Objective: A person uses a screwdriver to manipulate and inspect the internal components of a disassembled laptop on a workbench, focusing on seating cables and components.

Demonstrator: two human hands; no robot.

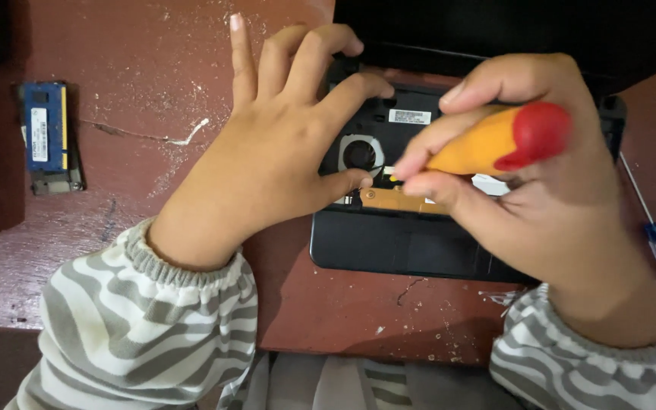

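While both grey-and-white striped sleeves [146, 334] come in over the near edge of the scratched reddish-brown wooden table [343, 311], the two hands work over an opened black laptop base [404, 243] lying near the middle of that edge. The right hand [525, 205] is closed around a screwdriver with a fat orange handle and red end cap [506, 139]: thumb and forefinger pinch the front of the handle, and the tip is hidden behind the fingers. The left hand [275, 144] holds nothing; its fingers are spread, thumb tip and curled forefinger resting on the base on either side of a round black cooling fan in a silver frame [360, 154]. Just below the fan, a copper-coloured flat strip [400, 200] runs sideways, partly covered by the right thumb. The hands hide most of the exposed interior. Toward the right edge lies a thin screwdriver with a clear blue handle [653, 228], well apart from the hands. Near the left edge sits a blue memory module [48, 133]. A dark laptop lid [510, 30] occupies the far right corner.
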